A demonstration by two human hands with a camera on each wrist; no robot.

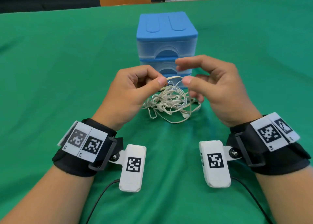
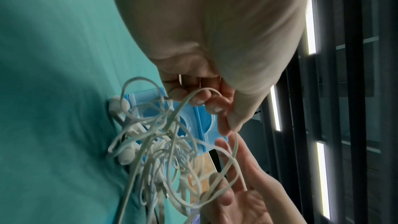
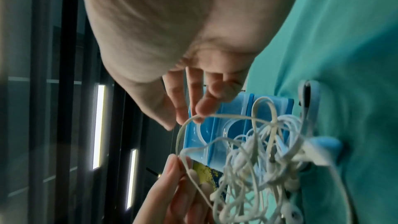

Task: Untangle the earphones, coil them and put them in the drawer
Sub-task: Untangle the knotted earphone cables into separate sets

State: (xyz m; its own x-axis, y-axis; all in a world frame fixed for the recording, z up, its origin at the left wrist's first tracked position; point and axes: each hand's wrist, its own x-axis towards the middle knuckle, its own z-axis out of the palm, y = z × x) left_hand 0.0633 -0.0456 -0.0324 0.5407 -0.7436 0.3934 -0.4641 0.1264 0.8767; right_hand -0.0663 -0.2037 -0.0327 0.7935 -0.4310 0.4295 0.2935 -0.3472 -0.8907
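- Both hands pinch one loop of the white earphones: left hand w/ thumb + curled fingers, right hand w/ thumb, other fingers loosely spread.
- 1 tangle, rest of it on green cloth betw. the wrists.
- 1 blue drawer unit at 12 o'clock, drawers closed; contents can't tell.
- Bottom drawer hidden behind hands; earbud count unclear.

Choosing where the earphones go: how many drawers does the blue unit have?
3, stacked in the blue unit: top drawer, middle drawer behind the hands, bottom drawer mostly hidden by earphones.
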